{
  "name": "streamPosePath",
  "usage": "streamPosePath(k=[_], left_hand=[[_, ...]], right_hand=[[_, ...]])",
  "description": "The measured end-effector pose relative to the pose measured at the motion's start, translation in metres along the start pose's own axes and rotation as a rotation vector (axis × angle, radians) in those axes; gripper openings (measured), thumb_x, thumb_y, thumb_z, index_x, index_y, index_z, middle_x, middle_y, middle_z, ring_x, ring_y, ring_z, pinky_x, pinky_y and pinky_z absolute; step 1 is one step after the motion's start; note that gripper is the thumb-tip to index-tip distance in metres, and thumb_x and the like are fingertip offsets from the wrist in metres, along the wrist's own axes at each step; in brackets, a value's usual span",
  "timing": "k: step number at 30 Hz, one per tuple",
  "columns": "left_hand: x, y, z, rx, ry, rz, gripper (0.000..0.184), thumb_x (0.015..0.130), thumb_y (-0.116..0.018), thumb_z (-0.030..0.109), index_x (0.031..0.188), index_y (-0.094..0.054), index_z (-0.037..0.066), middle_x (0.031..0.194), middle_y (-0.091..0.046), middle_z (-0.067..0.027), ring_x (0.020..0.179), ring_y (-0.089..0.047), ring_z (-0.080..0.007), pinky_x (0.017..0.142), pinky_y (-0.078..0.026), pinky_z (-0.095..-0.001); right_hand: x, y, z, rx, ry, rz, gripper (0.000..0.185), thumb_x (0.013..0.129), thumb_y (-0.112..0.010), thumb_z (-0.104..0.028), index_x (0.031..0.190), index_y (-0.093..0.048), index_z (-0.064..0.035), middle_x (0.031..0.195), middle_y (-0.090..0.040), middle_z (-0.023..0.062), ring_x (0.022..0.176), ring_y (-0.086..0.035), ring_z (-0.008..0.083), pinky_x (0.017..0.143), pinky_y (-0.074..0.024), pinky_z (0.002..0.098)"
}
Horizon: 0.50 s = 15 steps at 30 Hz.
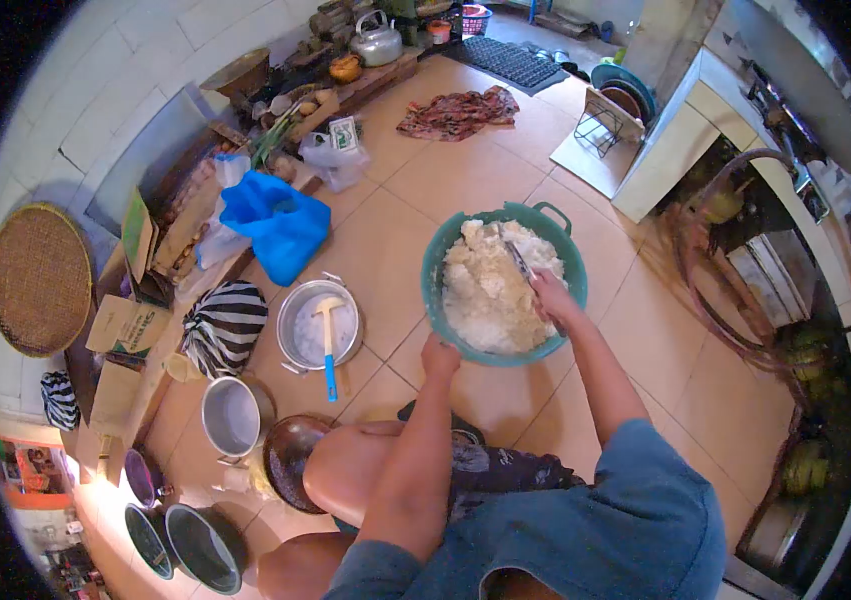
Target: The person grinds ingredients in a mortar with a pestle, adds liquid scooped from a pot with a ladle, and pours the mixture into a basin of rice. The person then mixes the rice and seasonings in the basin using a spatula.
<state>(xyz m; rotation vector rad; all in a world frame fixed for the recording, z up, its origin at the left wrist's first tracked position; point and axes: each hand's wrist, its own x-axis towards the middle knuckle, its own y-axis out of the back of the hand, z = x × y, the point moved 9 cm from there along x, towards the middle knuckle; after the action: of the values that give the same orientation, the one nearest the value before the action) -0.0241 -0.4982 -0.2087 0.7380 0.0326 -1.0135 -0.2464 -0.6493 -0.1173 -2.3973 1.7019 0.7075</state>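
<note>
A green plastic basin (pixel 434 307) with a side handle stands on the tiled floor in front of me, heaped with a white and tan crumbly food (pixel 485 290). My right hand (pixel 554 298) is closed round a long, narrow metal utensil (pixel 517 258) whose far end rests in the heap. Its exact kind is hard to make out. At the near left rim of the basin, my left hand (pixel 440 355) is closed on the edge. Left of the basin, a metal pot (pixel 287 357) has a blue-handled tool (pixel 329 345) lying across it.
Another metal pot (pixel 235 418), a striped bundle (pixel 225 328) and a blue bag (pixel 275 225) are on the left. Dark basins (pixel 205 545) stand at lower left. A crumpled cloth (pixel 458 112) lies ahead. The counter (pixel 685 130) and a curved hose (pixel 680 235) are on the right.
</note>
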Motion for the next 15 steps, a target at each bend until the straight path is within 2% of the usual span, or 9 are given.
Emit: streamPosePath(k=[1,2,4,5,7,9,11,14,15], left_hand=[[0.004,-0.005,-0.006,-0.034,0.004,-0.004,0.029,0.072,-0.062,0.013,0.099,-0.055,0.004,0.085,-0.063,-0.0178,0.078,-0.062,-0.0336,0.066,-0.05,-0.0417],[0.013,-0.014,-0.017,-0.069,0.009,-0.008,0.032,0.073,-0.063,0.01,0.103,-0.054,0.003,0.086,-0.063,-0.016,0.075,-0.063,-0.0307,0.06,-0.052,-0.0399],[0.019,-0.018,-0.023,-0.111,0.018,-0.015,0.031,0.073,-0.063,0.01,0.103,-0.054,0.004,0.085,-0.063,-0.0157,0.074,-0.063,-0.0305,0.06,-0.053,-0.0395],[0.019,-0.018,-0.025,-0.117,0.027,-0.02,0.028,0.071,-0.062,0.012,0.098,-0.057,0.005,0.085,-0.063,-0.0172,0.078,-0.062,-0.0333,0.066,-0.05,-0.0411],[0.015,-0.017,-0.027,-0.149,0.073,-0.052,0.025,0.069,-0.062,0.014,0.093,-0.059,0.005,0.084,-0.063,-0.0186,0.081,-0.061,-0.0359,0.072,-0.048,-0.0425],[0.009,-0.011,-0.019,-0.212,0.133,-0.094,0.024,0.069,-0.062,0.013,0.092,-0.06,0.006,0.084,-0.063,-0.0184,0.08,-0.061,-0.0355,0.072,-0.048,-0.0421],[0.02,-0.02,-0.034,-0.144,0.069,-0.046,0.024,0.069,-0.061,0.012,0.092,-0.06,0.006,0.084,-0.063,-0.0181,0.079,-0.061,-0.0352,0.071,-0.048,-0.042],[0.015,-0.016,-0.026,-0.148,0.112,-0.116,0.027,0.069,-0.061,0.012,0.096,-0.059,0.007,0.086,-0.063,-0.0177,0.08,-0.061,-0.0351,0.072,-0.048,-0.042],[0.011,-0.017,-0.022,-0.17,0.15,-0.163,0.028,0.07,-0.061,0.012,0.097,-0.059,0.007,0.087,-0.063,-0.0176,0.081,-0.061,-0.0352,0.073,-0.048,-0.0421]], right_hand=[[0.011,-0.004,-0.016,-0.141,0.049,0.027,0.034,0.09,-0.039,-0.023,0.121,-0.043,-0.0084,0.056,-0.04,0.0008,0.041,-0.039,0.0105,0.036,-0.0342,0.0284],[0.03,-0.008,-0.026,-0.336,0.132,0.075,0.035,0.09,-0.038,-0.022,0.121,-0.042,-0.0077,0.061,-0.046,0.0056,0.049,-0.044,0.0163,0.043,-0.0377,0.0321],[0.061,-0.041,-0.022,-0.816,0.276,0.14,0.036,0.09,-0.036,-0.021,0.122,-0.041,-0.0064,0.073,-0.057,0.0151,0.064,-0.056,0.0279,0.058,-0.0449,0.0393],[0.067,-0.064,-0.013,-1.017,0.326,0.139,0.037,0.09,-0.034,-0.02,0.123,-0.04,-0.0057,0.078,-0.062,0.0199,0.072,-0.062,0.0338,0.065,-0.0485,0.043],[0.056,-0.106,0.033,-1.148,0.291,-0.095,0.042,0.089,-0.032,-0.018,0.13,-0.035,-0.007,0.092,-0.061,0.0256,0.084,-0.061,0.0404,0.074,-0.0461,0.0495],[0.013,-0.124,0.051,-1.253,0.269,-0.143,0.047,0.089,-0.033,-0.019,0.135,-0.03,-0.0101,0.091,-0.062,0.0239,0.083,-0.061,0.0387,0.072,-0.047,0.048],[-0.029,-0.115,0.065,-1.311,0.111,-0.341,0.05,0.089,-0.034,-0.021,0.138,-0.026,-0.0145,0.093,-0.062,0.0235,0.085,-0.061,0.0386,0.072,-0.0469,0.0471],[-0.053,-0.075,0.102,-1.253,0.118,-0.293,0.048,0.089,-0.038,-0.023,0.136,-0.031,-0.0158,0.095,-0.061,0.0225,0.088,-0.06,0.0383,0.075,-0.0461,0.0462],[-0.064,-0.065,0.09,-1.247,0.101,-0.371,0.047,0.089,-0.039,-0.024,0.134,-0.034,-0.0151,0.096,-0.061,0.0223,0.089,-0.06,0.0381,0.077,-0.0457,0.046]])
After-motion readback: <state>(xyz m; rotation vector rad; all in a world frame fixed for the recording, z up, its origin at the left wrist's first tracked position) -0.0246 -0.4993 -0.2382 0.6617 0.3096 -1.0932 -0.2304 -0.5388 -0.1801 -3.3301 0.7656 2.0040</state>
